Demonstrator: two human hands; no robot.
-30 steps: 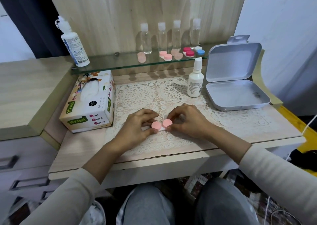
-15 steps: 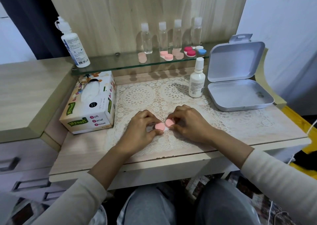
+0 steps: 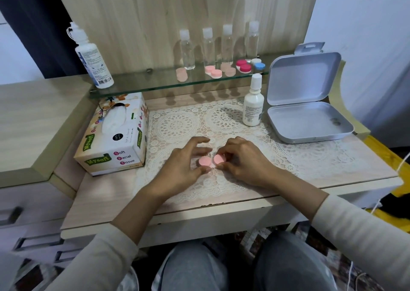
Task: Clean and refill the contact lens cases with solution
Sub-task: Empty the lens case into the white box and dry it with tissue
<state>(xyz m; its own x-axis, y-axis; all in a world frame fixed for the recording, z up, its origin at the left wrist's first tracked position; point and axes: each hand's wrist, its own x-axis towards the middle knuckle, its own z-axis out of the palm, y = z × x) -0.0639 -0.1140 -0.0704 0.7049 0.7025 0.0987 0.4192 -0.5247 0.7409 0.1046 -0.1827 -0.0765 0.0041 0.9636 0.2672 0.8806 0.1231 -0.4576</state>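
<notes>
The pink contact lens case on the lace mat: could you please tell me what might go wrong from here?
The left hand and right hand each pinch a cap of the pale pink twin-cap lens case; a cap popping off might spill any contents onto the white lace mat. The narrow white dropper bottle stands upright beyond the right hand; a hasty reach might topple it.

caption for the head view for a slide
Left hand and right hand pinch the caps of a pink contact lens case on a lace mat
</notes>
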